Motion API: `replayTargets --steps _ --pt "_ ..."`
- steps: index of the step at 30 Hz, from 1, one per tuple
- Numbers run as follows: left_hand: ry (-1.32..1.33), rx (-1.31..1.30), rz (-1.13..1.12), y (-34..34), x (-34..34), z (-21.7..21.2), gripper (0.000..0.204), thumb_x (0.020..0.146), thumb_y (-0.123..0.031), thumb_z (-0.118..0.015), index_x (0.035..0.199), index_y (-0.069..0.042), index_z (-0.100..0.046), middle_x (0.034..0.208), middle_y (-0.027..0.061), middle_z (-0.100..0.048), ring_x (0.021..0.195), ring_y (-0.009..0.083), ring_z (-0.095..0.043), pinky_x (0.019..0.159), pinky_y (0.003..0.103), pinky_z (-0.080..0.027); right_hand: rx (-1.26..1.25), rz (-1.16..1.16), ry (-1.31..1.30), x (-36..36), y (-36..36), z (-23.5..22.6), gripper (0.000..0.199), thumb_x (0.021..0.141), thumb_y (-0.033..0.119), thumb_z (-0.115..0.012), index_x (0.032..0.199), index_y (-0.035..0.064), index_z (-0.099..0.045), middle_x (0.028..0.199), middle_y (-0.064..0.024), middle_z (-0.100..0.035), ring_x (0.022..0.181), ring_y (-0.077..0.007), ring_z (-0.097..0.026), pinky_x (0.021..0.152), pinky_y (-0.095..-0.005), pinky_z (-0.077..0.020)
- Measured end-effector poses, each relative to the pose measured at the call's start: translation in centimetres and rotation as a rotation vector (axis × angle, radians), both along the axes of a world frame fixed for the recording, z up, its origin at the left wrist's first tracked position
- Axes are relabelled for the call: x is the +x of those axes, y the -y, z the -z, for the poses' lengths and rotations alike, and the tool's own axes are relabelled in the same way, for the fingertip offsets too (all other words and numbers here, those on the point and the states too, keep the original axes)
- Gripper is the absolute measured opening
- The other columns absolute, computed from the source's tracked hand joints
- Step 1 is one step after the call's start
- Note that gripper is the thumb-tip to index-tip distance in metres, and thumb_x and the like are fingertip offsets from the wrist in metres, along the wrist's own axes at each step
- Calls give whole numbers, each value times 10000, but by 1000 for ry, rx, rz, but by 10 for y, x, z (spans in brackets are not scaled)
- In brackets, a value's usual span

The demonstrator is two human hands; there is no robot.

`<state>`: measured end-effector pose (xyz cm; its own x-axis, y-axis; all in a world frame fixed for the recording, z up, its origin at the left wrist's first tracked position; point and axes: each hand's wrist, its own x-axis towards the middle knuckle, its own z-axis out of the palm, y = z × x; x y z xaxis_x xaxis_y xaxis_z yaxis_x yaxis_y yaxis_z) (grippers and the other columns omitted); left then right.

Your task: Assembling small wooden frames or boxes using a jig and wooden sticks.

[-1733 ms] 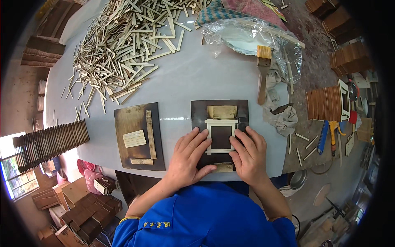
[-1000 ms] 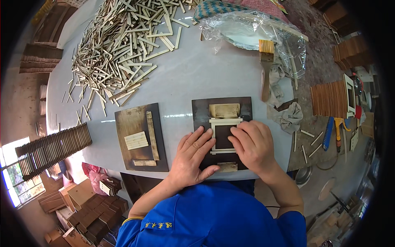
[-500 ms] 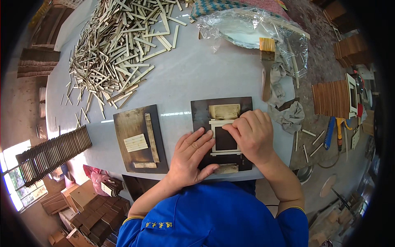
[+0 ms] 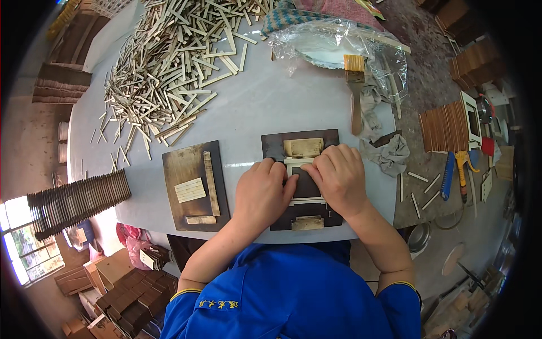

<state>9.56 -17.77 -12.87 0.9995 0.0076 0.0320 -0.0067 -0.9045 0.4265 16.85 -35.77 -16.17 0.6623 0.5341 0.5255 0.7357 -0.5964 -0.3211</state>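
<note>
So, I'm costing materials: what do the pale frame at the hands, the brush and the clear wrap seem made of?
Pale frame: probably bare wood or bamboo, from its light, matt strips.
Brush: likely a smooth wooden handle, judging by its brown colour; bristles of unclear fibre.
Clear wrap: thin, glossy plastic film, crinkled with bright glints.

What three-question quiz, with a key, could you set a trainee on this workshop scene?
1. True or false: the left hand and the right hand are both at the pale frame.
2. Fill in "toward" or "away from": the brush points its bristles ___ the hands.
3. Which lies to the left of the left hand? A) the brush B) the strip-bearing board C) the crumpled cloth

Key: 1 true; 2 away from; 3 B.
</note>
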Motion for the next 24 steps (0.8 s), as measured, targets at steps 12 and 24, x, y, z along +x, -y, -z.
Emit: replayTargets --steps 12,24 --pt "94 -54 -125 3 -11 9 211 907 -197 -741 787 -61 -633 759 73 -610 646 282 -585 594 394 -477 109 -95 68 -11 22 -27 237 845 149 -832 947 111 -622 948 -26 -592 846 -227 -534 800 -366 -444" --pt "592 -71 -115 -31 -40 -17 191 798 -39 -799 770 -94 -618 748 36 -589 605 219 -525 542 334 -433 19 440 353 44 148 -89 266 908 104 -797 1150 59 -695 1277 -87 -685 1101 -313 -638 984 -423 -506"
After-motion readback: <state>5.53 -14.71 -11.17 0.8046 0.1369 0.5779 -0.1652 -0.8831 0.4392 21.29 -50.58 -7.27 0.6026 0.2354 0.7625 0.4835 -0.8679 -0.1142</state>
